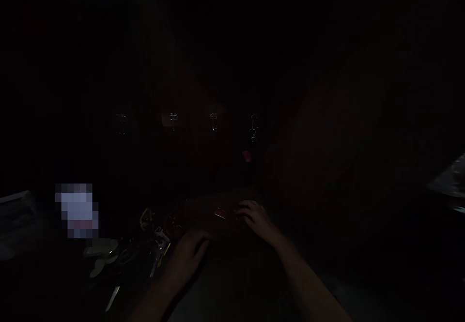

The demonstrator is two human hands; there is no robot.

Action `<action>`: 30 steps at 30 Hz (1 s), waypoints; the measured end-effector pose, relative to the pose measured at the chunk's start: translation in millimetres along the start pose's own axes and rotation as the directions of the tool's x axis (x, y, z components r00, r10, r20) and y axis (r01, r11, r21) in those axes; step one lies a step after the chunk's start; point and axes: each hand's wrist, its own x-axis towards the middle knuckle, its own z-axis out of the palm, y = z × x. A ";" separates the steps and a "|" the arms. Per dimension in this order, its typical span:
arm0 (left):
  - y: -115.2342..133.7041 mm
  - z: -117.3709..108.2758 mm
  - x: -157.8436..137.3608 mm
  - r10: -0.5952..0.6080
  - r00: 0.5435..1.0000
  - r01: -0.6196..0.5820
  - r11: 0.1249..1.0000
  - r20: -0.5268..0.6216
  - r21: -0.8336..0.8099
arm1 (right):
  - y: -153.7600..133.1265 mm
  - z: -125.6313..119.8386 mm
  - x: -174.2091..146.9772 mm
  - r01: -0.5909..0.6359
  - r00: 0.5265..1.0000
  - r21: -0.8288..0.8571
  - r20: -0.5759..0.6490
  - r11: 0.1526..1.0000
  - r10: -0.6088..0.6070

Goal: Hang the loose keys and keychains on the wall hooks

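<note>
The scene is very dark, so details are faint. My right hand (257, 220) rests low over the work surface with its fingers stretched apart, and I see nothing in it. Just left of its fingertips lies a small reddish flat piece (220, 213), apart from the hand. My left hand (189, 252) is lower down with the thumb away from the fingers, appearing to hold nothing. Beside it, on the left, is a jumble of small tools, including a yellow loop-shaped handle (146, 218) and a slim yellow-edged tool (164, 254).
Pale flat objects (101, 249) and a light strip (112, 299) lie at left, near a blurred bright patch (78, 210). Several metal clips, one a binder-like clip (173, 118), line the back; a red tag (247, 156) hangs right. Shiny plastic (454, 179) sits far right.
</note>
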 end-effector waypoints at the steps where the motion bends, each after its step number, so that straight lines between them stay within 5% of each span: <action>1: 0.0 0.1 0.0 0.001 1.000 -0.001 1.000 0.004 -0.002 | -0.7 -0.5 0.4 0.006 1.000 0.005 -0.005 1.000 -0.006; 8: 0.7 1.2 0.0 -0.001 0.999 0.000 1.000 -0.034 -0.029 | -23.1 -1.1 8.1 0.025 0.989 0.131 -0.145 0.991 -0.005; 12: 4.0 0.1 1.4 -0.015 0.998 0.011 0.998 -0.054 -0.070 | -43.8 0.8 13.6 -0.055 0.966 0.366 -0.215 0.929 0.142; 17: 2.7 1.0 2.8 -0.073 0.994 0.063 0.989 -0.079 -0.131 | -61.3 5.9 16.4 -0.195 0.952 0.715 -0.027 0.671 0.306; 24: 3.5 8.2 3.9 -0.050 0.996 0.038 0.987 -0.079 -0.158 | -74.9 13.4 13.6 -0.234 0.963 0.937 0.187 0.260 0.193; 30: 11.7 11.0 6.5 -0.036 0.999 0.032 0.982 -0.017 -0.186 | -85.9 11.1 14.0 -0.212 0.970 0.969 0.192 0.126 0.151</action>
